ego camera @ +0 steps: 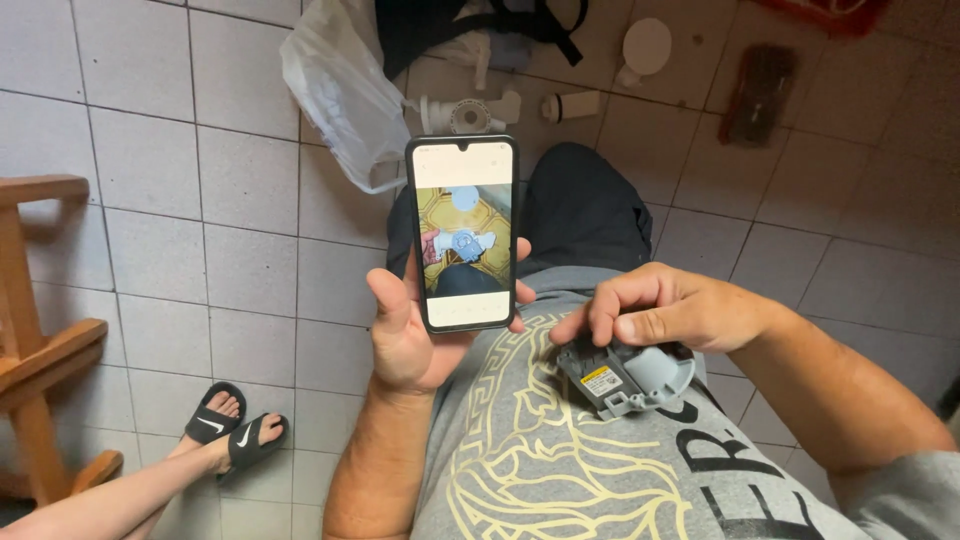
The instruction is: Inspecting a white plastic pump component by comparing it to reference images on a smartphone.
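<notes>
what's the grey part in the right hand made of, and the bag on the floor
Grey part in the right hand: apparently moulded plastic, matte, with even colour and formed ribs and tabs. Bag: thin translucent plastic film, crinkled and glossy.

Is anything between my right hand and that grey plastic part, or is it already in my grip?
Nothing visible stands between them: the right hand already grips the grey plastic part from above. The left hand holds the smartphone apart from it.
</notes>
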